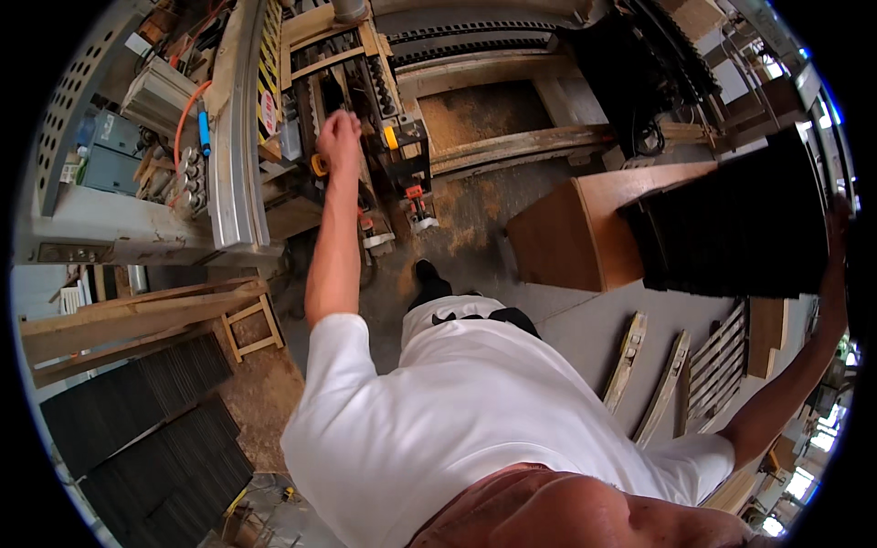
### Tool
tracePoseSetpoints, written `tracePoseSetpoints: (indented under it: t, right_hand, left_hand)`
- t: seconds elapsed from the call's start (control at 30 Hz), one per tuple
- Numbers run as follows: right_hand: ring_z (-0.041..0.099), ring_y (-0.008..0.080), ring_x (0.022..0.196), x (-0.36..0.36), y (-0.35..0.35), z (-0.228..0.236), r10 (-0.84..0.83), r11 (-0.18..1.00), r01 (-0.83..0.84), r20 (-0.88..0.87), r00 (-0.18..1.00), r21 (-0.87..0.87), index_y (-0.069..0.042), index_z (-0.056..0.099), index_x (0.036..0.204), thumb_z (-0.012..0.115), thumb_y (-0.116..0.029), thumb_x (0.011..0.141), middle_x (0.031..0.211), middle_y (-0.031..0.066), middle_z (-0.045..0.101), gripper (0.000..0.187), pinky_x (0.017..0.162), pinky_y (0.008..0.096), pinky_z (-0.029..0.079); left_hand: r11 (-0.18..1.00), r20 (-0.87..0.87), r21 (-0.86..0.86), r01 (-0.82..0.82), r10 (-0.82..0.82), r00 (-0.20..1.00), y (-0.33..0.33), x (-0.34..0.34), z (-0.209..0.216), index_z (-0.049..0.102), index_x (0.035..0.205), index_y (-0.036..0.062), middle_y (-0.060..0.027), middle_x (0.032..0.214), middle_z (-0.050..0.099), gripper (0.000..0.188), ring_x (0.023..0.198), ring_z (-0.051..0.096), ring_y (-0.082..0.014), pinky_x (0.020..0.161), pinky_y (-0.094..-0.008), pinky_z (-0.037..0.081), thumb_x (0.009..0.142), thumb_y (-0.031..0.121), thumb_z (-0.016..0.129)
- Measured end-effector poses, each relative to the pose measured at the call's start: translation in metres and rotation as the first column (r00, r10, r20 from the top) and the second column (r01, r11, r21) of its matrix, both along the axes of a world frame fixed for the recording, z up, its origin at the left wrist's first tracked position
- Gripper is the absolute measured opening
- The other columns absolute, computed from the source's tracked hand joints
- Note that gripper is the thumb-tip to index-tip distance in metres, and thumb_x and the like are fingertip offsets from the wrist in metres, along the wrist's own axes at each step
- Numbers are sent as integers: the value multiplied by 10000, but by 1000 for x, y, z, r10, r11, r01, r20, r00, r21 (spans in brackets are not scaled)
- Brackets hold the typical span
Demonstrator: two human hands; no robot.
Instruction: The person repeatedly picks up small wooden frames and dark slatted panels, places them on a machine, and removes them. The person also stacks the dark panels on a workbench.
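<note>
My left hand (340, 139) is over the machine's guide rails (315, 96), its fingers curled in and nothing visible in them. A yellow knob (319, 164) lies just below that wrist, and a second yellow knob (392, 137) is on the bracket to the right. My right arm reaches out to the far right. There my right hand (838, 224) is at the outer edge of a stack of black sheets (731, 224); its fingers are too dark and distorted to make out. The sheets lie beside and partly over a brown wooden block (571, 233).
At left runs a metal machine beam (239, 183) with an orange hose (180, 128) and a blue air gun (204, 133). Stacks of black strips (137, 393) lie at lower left. Wooden rails (626, 361) and a slatted pallet (717, 365) rest on the floor at right.
</note>
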State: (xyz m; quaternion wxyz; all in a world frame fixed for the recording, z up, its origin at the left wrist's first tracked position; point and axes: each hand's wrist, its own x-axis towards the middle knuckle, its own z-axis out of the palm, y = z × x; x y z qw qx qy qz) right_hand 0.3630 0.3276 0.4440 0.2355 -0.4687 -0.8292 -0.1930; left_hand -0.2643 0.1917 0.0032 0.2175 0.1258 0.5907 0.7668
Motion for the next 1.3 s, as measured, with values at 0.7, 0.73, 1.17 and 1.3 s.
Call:
tracePoseSetpoints:
  t: [0.7, 0.73, 1.17, 1.3]
  right_hand:
    - [581, 292, 877, -543, 39, -332, 873, 314, -892, -271, 406, -324, -96, 662, 1006, 643, -84, 767, 1010, 64, 668, 241, 813, 391, 455]
    - [593, 280, 882, -568, 37, -343, 887, 274, -905, -277, 368, -326, -105, 671, 1001, 639, -92, 747, 931, 71, 672, 257, 801, 404, 452]
    - [570, 225, 1019, -708, 61, -392, 933, 348, -859, 53, 355, -376, -201, 651, 1160, 617, -159, 831, 1045, 41, 683, 333, 880, 362, 374]
    - [585, 226, 1007, -729, 78, -394, 928, 373, -880, 104, 358, -294, -236, 656, 1142, 615, -150, 819, 938, 52, 684, 336, 862, 376, 385]
  left_hand:
    - [946, 624, 318, -70, -153, 767, -56, 37, -9, 529, 1196, 71, -72, 1197, 586, 309, 1116, 559, -235, 919, -399, 484, 936, 230, 585]
    - [952, 609, 304, -23, -175, 774, -80, 55, 0, 520, 1200, 66, -73, 1216, 575, 309, 1128, 554, -245, 926, -398, 480, 941, 225, 577]
    - [920, 590, 72, -384, 271, 760, -218, 191, 7, 512, 1203, 62, -82, 1144, 618, 280, 1058, 613, -226, 894, -378, 517, 951, 178, 553]
    - [856, 568, -4, -517, 428, 703, -230, 211, -16, 512, 1203, 62, -71, 1139, 613, 307, 1050, 604, -213, 893, -366, 508, 942, 213, 571]
